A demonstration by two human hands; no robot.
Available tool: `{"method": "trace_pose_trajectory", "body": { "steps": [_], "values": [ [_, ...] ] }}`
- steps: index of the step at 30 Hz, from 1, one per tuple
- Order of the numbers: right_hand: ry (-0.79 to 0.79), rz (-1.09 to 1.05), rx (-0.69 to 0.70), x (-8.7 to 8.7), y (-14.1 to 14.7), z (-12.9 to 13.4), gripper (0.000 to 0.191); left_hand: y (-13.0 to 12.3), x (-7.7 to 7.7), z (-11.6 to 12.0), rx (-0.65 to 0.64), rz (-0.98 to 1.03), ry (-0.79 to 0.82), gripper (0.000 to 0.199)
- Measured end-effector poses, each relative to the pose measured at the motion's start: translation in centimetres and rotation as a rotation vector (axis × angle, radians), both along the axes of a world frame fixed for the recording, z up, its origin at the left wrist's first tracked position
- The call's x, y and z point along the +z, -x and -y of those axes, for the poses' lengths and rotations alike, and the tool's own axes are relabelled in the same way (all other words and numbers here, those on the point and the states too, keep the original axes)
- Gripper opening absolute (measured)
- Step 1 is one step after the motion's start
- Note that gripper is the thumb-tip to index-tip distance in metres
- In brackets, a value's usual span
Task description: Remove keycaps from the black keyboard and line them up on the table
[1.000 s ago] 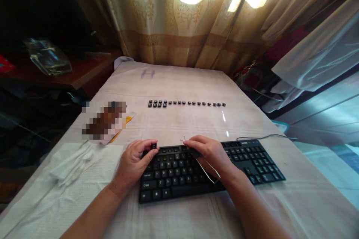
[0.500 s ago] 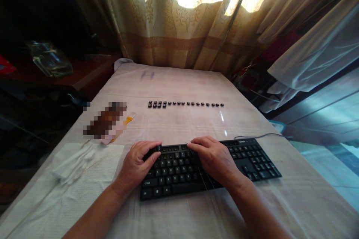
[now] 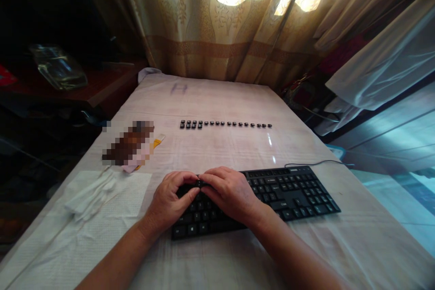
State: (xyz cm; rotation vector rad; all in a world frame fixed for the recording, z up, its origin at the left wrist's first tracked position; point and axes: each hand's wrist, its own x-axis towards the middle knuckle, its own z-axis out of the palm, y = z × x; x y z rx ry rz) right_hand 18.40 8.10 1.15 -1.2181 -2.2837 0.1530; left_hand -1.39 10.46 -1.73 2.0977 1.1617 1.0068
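Note:
A black keyboard (image 3: 292, 195) lies on the cloth-covered table, its left part under both hands. At its upper left corner my left hand (image 3: 171, 197) has thumb and forefinger pinched close together at a small dark piece, possibly a keycap. My right hand (image 3: 227, 190) meets it there, fingertips closed near the same spot; what lies between them is too small to name. Beyond the keyboard, black keycaps (image 3: 229, 123) stand in a line across the table, doubled into two rows at the left end.
A white cloth (image 3: 91, 195) rests on a textured sheet (image 3: 125, 204) at the left, with a pixelated object (image 3: 129, 142) behind it. A glass jar (image 3: 61, 70) lies on the dark red side table. The keyboard's cable (image 3: 319, 163) runs right. Curtains (image 3: 204, 31) hang behind.
My right hand has moved left along the keyboard and now meets my left hand at the upper left corner. The thin shiny tool seen below my right hand earlier no longer shows.

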Motion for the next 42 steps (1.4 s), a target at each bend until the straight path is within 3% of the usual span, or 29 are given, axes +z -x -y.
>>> {"method": "trace_pose_trajectory", "body": {
  "steps": [8, 11, 17, 22, 26, 34, 42],
  "values": [
    [0.031, -0.026, 0.001, -0.2, 0.0, 0.0, 0.018, 0.0, 0.2, 0.0, -0.009, -0.004, -0.051, 0.017],
    [0.054, -0.021, -0.025, 0.3, -0.9, -1.2, 0.019, 0.4, 0.2, -0.3, 0.056, -0.001, -0.086, 0.017],
    [0.236, 0.111, -0.235, 0.8, -3.4, -7.6, 0.022, 1.1, -0.8, -1.5, 0.225, 0.021, -0.023, 0.020],
    [0.333, 0.263, -0.327, -0.3, -3.7, -13.2, 0.026, 1.2, -1.3, -2.3, 0.285, 0.040, -0.002, 0.021],
    [0.321, 0.267, -0.397, -1.3, -3.2, -15.5, 0.030, 1.3, -1.4, -2.4, 0.285, 0.036, 0.003, 0.021],
    [0.302, 0.294, -0.455, -2.0, -2.5, -17.6, 0.032, 1.2, -1.4, -2.6, 0.259, 0.043, -0.014, 0.018],
    [0.308, 0.324, -0.456, -1.8, -2.1, -18.0, 0.033, 1.1, -1.4, -2.5, 0.249, 0.047, -0.017, 0.019]
  ]
}}
